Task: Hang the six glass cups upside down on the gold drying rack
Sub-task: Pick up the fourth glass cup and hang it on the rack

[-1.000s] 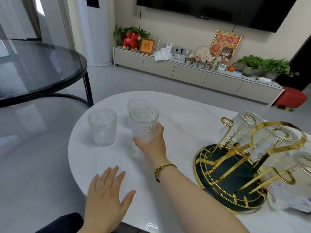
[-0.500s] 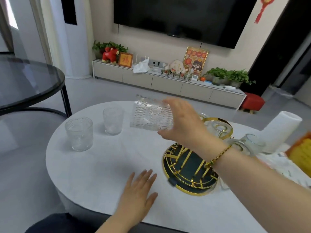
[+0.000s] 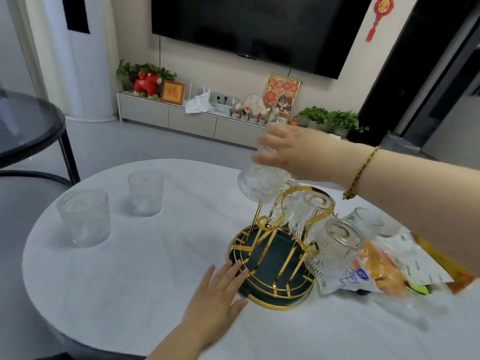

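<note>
Nearest, left hand flat on the white table, fingers spread and gripping nothing, fingertips touching the near-left rim of the gold drying rack. Just beyond, the rack's dark round base with gold prongs rising from it. On its right side, hung glass cups mouth-down and tilted on the prongs; exact count hard to tell through the glass. Just right of the rack, a heap of snack packets. Farther left, well apart from the rack, two upright cups: a nearer cup and a farther cup. Above the rack's far-left prong, right hand wrapped around the base of an inverted held cup, fingers curled over its upper end, mouth tilted downward, the prong's tip at or just inside its rim; blurred. Past the table, a low cabinet along the wall under a television.
</note>
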A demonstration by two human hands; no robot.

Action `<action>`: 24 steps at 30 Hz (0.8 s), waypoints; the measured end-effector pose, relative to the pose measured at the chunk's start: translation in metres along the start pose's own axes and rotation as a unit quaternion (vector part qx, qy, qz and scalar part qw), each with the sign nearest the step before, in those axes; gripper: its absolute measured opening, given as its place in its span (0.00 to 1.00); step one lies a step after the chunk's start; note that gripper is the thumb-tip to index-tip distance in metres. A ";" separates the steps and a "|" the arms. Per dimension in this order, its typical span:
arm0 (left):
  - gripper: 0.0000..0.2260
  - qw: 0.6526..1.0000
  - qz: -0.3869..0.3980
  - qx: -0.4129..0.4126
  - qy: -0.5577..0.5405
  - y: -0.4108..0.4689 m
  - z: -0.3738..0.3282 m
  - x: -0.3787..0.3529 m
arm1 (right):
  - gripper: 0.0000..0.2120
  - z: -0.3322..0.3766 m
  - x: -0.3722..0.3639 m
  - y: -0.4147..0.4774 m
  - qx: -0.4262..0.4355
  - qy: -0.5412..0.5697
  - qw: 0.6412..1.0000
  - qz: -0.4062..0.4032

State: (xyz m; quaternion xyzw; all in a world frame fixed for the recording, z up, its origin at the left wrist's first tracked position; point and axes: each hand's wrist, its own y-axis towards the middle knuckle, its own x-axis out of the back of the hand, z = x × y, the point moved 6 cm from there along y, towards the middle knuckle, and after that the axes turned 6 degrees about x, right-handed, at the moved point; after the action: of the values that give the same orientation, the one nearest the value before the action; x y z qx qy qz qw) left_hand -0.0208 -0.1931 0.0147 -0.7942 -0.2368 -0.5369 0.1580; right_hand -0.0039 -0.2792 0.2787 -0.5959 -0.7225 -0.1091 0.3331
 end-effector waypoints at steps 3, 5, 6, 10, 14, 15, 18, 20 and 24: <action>0.43 1.000 0.014 0.004 -0.004 0.001 0.002 -0.001 | 0.27 0.007 -0.016 0.009 0.030 -0.020 0.998 0.045; 0.38 1.000 0.010 0.002 -0.015 0.003 0.003 -0.003 | 0.27 0.009 -0.024 0.014 0.033 -0.017 0.997 0.068; 0.36 1.000 0.009 0.002 -0.019 0.004 0.003 -0.004 | 0.27 0.011 -0.026 0.018 0.034 -0.009 0.997 0.073; 0.38 1.000 0.003 0.000 -0.023 0.004 0.004 -0.004 | 0.28 0.016 -0.032 0.031 0.035 0.019 0.996 0.085; 0.27 0.999 -0.005 -0.002 -0.036 0.002 0.005 -0.003 | 0.32 0.024 -0.042 0.049 0.034 0.056 0.989 0.129; 0.24 0.999 -0.003 -0.002 -0.036 0.001 0.005 -0.003 | 0.33 0.026 -0.047 0.051 0.028 0.067 0.987 0.141; 0.22 0.999 -0.008 -0.005 -0.036 0.001 0.006 -0.004 | 0.37 0.028 -0.062 0.055 -0.006 0.124 0.980 0.155; 0.23 0.999 -0.012 -0.011 -0.032 0.002 0.006 -0.004 | 0.42 0.028 -0.070 0.055 -0.035 0.190 0.970 0.150; 0.23 1.000 -0.005 -0.006 -0.025 0.005 0.006 -0.005 | 0.48 0.026 -0.078 0.056 -0.088 0.313 0.939 0.115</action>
State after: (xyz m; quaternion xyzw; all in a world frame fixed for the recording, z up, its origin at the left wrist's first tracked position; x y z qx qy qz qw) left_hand -0.0148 -0.1948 0.0077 -0.8072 -0.2418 -0.5188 0.1444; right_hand 0.0441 -0.3114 0.1983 -0.6375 -0.4957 -0.3142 0.4991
